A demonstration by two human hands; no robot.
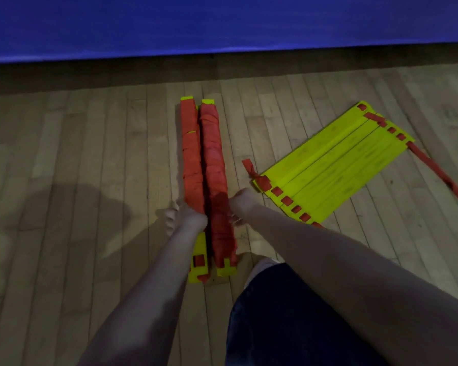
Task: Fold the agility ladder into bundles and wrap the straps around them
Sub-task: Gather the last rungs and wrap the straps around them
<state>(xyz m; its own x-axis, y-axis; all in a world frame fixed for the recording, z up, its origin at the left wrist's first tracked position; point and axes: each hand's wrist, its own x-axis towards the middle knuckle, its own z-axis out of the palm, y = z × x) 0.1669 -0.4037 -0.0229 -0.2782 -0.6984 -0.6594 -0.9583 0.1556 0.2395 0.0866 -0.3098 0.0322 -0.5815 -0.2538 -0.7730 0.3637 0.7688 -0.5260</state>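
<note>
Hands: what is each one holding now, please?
Left hand: grips the left bundle.
Right hand: grips the right bundle.

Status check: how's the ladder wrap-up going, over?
Left hand at left bundle, right hand at right bundle, grips unclear. Both strap-wrapped, side by side. Third ladder section flat, unwrapped, strap trailing. Nothing blocking.

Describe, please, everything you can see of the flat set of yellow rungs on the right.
The yellow rungs are flat slats, plastic by their look, lying side by side and slanted on the wooden floor, right of the wrapped bundles. Red straps thread slots at both ends; one is knotted at the near left corner, one trails loose rightwards.
</note>
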